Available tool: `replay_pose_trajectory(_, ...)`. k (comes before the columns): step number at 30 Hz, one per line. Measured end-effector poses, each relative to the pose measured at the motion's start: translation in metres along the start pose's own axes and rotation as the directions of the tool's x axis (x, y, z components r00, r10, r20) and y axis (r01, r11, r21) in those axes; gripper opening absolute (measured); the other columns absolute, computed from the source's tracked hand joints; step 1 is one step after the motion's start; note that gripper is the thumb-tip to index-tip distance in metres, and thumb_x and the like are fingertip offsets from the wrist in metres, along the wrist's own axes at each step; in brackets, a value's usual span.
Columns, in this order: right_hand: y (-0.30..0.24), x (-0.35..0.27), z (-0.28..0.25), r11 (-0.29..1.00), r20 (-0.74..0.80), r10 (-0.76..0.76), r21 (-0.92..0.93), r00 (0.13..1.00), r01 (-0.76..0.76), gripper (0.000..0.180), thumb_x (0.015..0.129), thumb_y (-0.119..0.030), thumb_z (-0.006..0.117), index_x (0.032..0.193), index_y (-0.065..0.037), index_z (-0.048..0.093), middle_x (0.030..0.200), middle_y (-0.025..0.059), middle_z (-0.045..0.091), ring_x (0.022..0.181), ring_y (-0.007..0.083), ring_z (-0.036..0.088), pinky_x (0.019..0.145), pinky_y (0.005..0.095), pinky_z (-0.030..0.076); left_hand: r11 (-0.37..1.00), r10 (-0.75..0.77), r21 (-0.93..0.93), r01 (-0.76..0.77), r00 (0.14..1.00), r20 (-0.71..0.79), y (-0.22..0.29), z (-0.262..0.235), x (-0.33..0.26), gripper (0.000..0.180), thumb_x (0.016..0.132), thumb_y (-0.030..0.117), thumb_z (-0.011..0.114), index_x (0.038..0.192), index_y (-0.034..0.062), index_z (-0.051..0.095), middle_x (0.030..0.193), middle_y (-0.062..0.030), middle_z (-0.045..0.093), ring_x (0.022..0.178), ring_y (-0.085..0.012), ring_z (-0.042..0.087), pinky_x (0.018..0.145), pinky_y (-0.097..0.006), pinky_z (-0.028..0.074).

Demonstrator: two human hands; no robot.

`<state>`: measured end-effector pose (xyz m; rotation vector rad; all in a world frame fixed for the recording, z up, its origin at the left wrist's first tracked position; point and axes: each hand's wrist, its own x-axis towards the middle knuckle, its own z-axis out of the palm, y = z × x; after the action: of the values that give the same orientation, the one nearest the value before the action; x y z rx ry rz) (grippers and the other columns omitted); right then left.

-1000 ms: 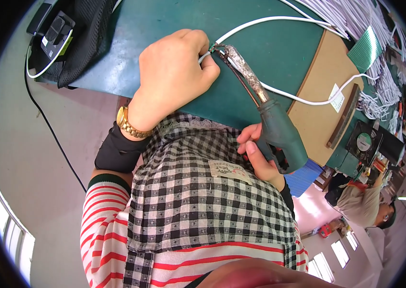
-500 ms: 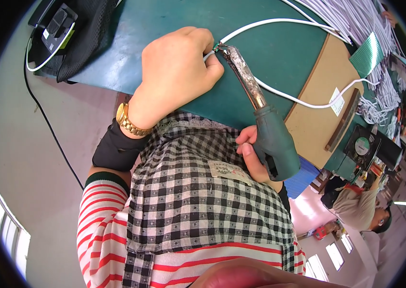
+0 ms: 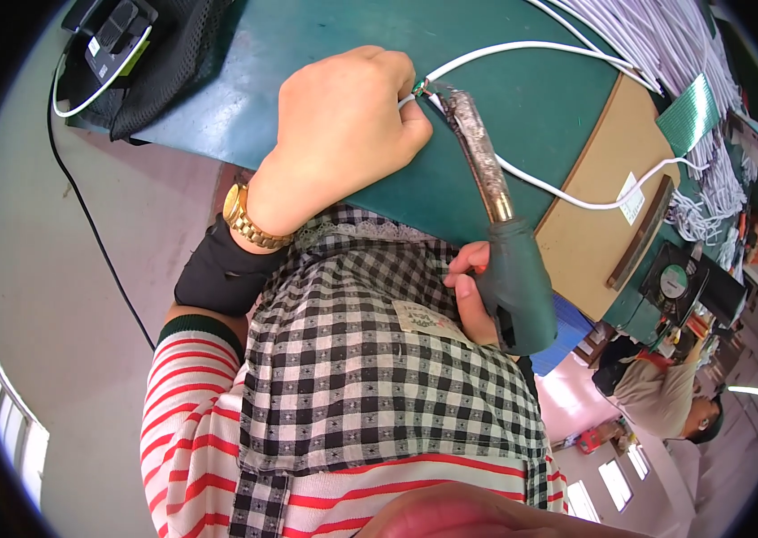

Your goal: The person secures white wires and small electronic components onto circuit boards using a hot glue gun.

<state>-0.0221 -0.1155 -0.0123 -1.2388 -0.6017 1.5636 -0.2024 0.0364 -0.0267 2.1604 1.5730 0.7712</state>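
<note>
My left hand [image 3: 348, 117] is closed around the end of a white cable [image 3: 505, 45], with small green and other coloured wires [image 3: 420, 88] poking out past the fingertips. Right beside these wires is the tip of a soldering iron [image 3: 476, 148], its metal barrel scorched and its thick handle dark green [image 3: 522, 287]. Low in front of my checked apron, my right hand [image 3: 470, 291] has its thumb and fingers curled. The iron's handle hides most of that hand, so whether it grips the handle or something else is unclear.
A brown board [image 3: 590, 188] with a paper label lies on the green table [image 3: 343, 27]. Bundled white cables [image 3: 666, 54] pile up at the far right, near a small black fan [image 3: 673, 280]. A black mesh bag [image 3: 173, 72] is at left. Another person [image 3: 657, 394] works at right.
My left hand, with the cable wires, and the iron's tip have shifted slightly right in the picture. The handle appears a little lower; my right hand has barely moved.
</note>
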Motion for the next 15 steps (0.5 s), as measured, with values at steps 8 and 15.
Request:
replay_pose_trajectory(8, -0.007, 0.001, -0.003, 0.713, 0.187, -0.024, -0.686, 0.982, 0.148, 0.019, 0.084, 0.001, 0.048, 0.103, 0.002, 0.045, 0.09, 0.0094, 0.053, 0.075, 0.0112, 0.054, 0.067, 0.0246, 0.045, 1.0, 0.003, 0.007, -0.003, 1.0, 0.004, -0.001, -0.002, 0.0, 0.01, 0.064, 0.015, 0.059, 0.064, 0.0054, 0.056, 0.067, -0.0094, 0.058, 0.062, -0.03, 0.059, 0.053, -0.041, 0.046)
replay_pose_trajectory(15, 0.006, 0.001, -0.006, 0.932, 0.044, 0.027, -0.363, 0.999, -0.009, 0.019, 0.084, 0.0, 0.051, 0.103, 0.0, 0.045, 0.091, 0.0113, 0.053, 0.071, 0.0124, 0.054, 0.064, 0.0257, 0.047, 1.0, -0.002, 0.012, 0.001, 1.0, 0.014, -0.003, -0.002, 0.001, 0.009, 0.064, 0.015, 0.06, 0.065, 0.0059, 0.057, 0.067, -0.0083, 0.058, 0.062, -0.0289, 0.059, 0.053, -0.039, 0.047)
